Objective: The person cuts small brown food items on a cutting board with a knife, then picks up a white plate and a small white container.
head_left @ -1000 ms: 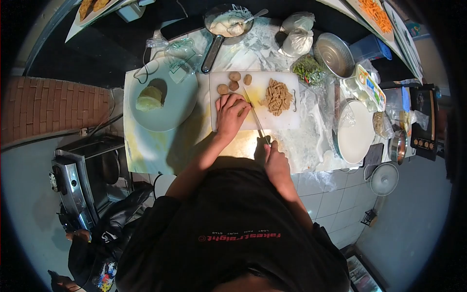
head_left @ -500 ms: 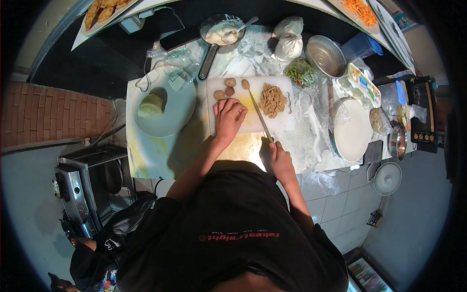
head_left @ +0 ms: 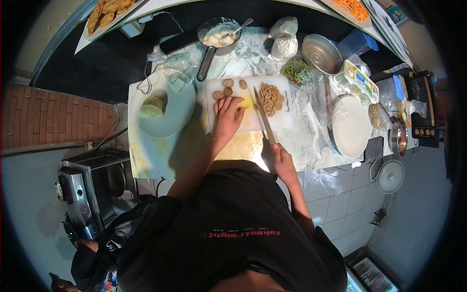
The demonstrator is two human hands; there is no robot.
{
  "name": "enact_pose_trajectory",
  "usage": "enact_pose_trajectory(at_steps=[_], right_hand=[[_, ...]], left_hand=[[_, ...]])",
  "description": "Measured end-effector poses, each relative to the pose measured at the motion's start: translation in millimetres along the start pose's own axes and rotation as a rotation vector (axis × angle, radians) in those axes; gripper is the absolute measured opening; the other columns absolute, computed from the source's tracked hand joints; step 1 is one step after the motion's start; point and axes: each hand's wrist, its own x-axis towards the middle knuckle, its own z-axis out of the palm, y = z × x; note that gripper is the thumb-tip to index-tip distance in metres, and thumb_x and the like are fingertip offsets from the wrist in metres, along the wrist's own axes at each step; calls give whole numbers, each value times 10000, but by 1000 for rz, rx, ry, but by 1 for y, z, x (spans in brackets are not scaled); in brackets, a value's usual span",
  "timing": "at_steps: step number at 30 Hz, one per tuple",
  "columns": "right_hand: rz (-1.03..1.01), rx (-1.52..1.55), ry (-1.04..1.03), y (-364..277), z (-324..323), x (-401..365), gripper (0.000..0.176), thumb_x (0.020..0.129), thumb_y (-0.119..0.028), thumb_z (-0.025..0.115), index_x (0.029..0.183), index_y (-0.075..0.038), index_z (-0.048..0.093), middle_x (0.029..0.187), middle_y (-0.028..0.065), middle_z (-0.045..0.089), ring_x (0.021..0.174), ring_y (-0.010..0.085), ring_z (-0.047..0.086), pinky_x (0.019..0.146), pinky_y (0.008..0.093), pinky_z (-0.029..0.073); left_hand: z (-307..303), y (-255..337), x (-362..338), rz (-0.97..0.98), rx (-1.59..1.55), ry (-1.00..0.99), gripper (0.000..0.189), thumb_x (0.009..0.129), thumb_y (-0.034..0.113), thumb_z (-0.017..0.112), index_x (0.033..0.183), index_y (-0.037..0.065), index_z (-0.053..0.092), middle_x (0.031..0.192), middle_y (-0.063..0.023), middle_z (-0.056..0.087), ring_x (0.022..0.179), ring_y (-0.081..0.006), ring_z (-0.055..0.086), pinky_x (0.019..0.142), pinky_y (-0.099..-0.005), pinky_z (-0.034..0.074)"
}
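While the right hand [head_left: 281, 158] holds the knife [head_left: 262, 117] in closed fingers over the board [head_left: 279, 121], the left hand [head_left: 228, 114] presses down with curled fingers; what they pin cannot be told. The blade lies just beside them, so a slip could cut them.

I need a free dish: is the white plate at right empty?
Looks empty: the white plate shows only bare white surface.

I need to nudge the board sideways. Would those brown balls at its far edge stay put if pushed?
Probably not: the balls look round and lie loose on the smooth board, so a push would likely send them rolling. They seem small and light, easy to pinch. The cut strips beside them look flatter and should shift less.
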Motion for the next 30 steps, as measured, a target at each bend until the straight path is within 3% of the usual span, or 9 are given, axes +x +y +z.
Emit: enact_pose_trajectory(at_steps=[8, 13, 20, 23, 30], right_hand=[[34, -260, -46, -4, 16, 7, 503, 1104, -424, 402, 1170, 24, 621, 828, 362, 660, 884, 567, 634, 755, 607, 507], [54, -258, 1, -5, 8, 8, 512, 1102, -425, 405, 1216, 30, 612, 839, 373, 659, 895, 569, 636, 756, 606, 511], [116, -204, -72, -9, 9, 0, 565, 1100, -436, 404, 1311, 55, 587, 881, 371, 669, 944, 562, 639, 809, 593, 513], [86, -215, -65, -4, 16, -1, 590, 1099, -449, 399, 1338, 60, 578, 920, 380, 670, 965, 560, 642, 826, 581, 522], [104, -169, -98, -9, 24, 5, 561, 1100, -419, 391, 1363, 47, 559, 969, 387, 669, 1025, 549, 636, 894, 561, 512]], left_hand=[[-22, -1, -12, 26, 151, 27, 206, 857, 174, 758, 1051, 126, 707, 1105, -30, 640, 1094, -263, 554, 985, -419, 387], [-14, -6, -2, 105, 141, -14, 163, 850, 173, 765, 1002, 125, 728, 959, 1, 666, 1030, -242, 582, 963, -412, 391], [-9, 1, -1, 7, 118, -101, 53, 896, 138, 715, 942, 130, 740, 949, 14, 690, 1000, -239, 600, 938, -403, 393], [-13, 0, 0, 28, 28, -65, 76, 912, 130, 691, 973, 123, 736, 975, 7, 686, 1021, -242, 592, 952, -401, 392], [-20, -12, 4, 168, -8, -246, 149, 902, 155, 704, 1043, 112, 721, 1043, -12, 675, 1064, -240, 575, 976, -394, 389]])
